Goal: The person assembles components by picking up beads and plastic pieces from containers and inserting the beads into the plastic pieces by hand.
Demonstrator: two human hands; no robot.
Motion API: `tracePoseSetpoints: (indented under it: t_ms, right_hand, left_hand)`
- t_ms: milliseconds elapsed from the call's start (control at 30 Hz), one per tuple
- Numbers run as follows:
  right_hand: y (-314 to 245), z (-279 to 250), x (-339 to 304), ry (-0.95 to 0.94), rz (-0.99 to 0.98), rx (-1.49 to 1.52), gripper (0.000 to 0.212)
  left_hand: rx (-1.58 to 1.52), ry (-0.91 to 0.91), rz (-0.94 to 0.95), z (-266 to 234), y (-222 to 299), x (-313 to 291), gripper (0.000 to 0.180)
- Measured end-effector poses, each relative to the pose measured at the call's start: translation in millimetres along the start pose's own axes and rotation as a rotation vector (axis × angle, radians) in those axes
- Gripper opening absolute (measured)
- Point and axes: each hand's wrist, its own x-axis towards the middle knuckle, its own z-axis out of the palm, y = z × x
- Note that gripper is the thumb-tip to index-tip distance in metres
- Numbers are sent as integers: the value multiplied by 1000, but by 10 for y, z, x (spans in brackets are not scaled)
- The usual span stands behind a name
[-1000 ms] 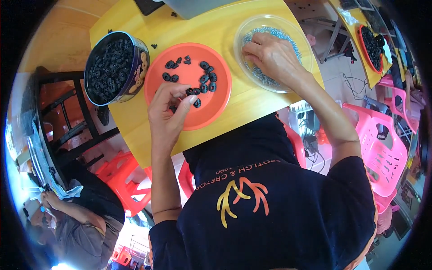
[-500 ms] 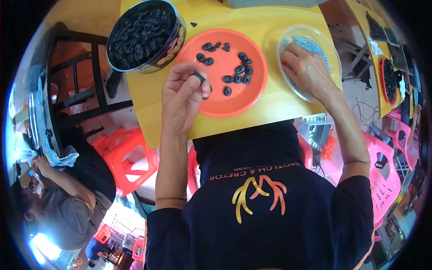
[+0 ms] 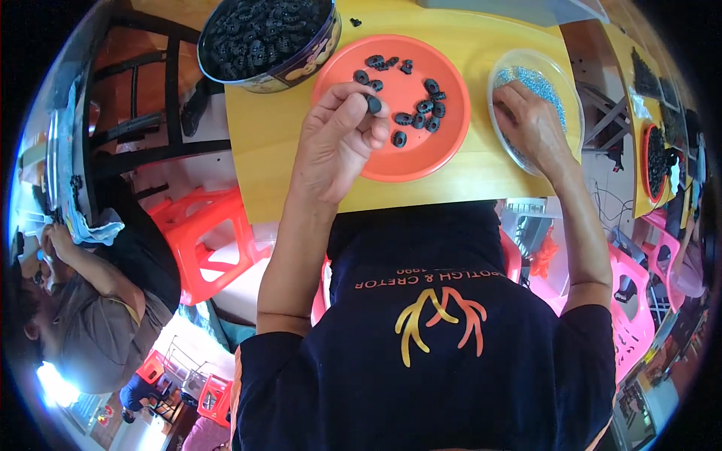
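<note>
Between the thumb and forefinger of my left hand (image 3: 335, 139) is a small black plastic part (image 3: 372, 104), held above the left side of an orange round plate (image 3: 444, 154). The other fingers of that hand are loosely curled. Several similar black parts (image 3: 423, 107), oval with holes, lie scattered on the plate. My right hand (image 3: 534, 128) reaches into a clear round tub (image 3: 575, 124) of tiny silvery-blue metal pieces (image 3: 538, 81). Its fingers are bent and drawn together among them; the fingertips are partly hidden, and anything pinched there cannot be made out.
A dark round tin (image 3: 301, 68) heaped with black parts stands at the far left of the yellow table (image 3: 278, 180). One loose black bit (image 3: 356, 22) lies beyond the plate. A grey bin (image 3: 519, 9) sits at the back. Another person (image 3: 98, 301) works at the left, near a red stool (image 3: 203, 240).
My left hand has shifted right and farther over the plate, turning the black part so its end shows. My right hand stays in the tub. The whole view has shifted slightly.
</note>
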Motion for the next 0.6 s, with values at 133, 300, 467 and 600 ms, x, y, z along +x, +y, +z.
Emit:
tracePoseSetpoints:
  t_ms: [133, 300, 467, 600]
  right_hand:
    - [12, 4, -11, 12, 19, 9, 11]
    - [32, -157, -11, 96, 111, 74, 13]
    - [-216, -376, -84, 135, 362, 917, 12]
    - [-482, -478, -78, 52, 200, 1267, 14]
  left_hand:
    - [7, 27, -13, 109, -53, 28, 15]
    - [368, 107, 97, 366, -60, 50, 18]
    - [774, 69, 128, 602, -65, 63, 25]
    - [874, -1, 213, 691, -179, 100, 24]
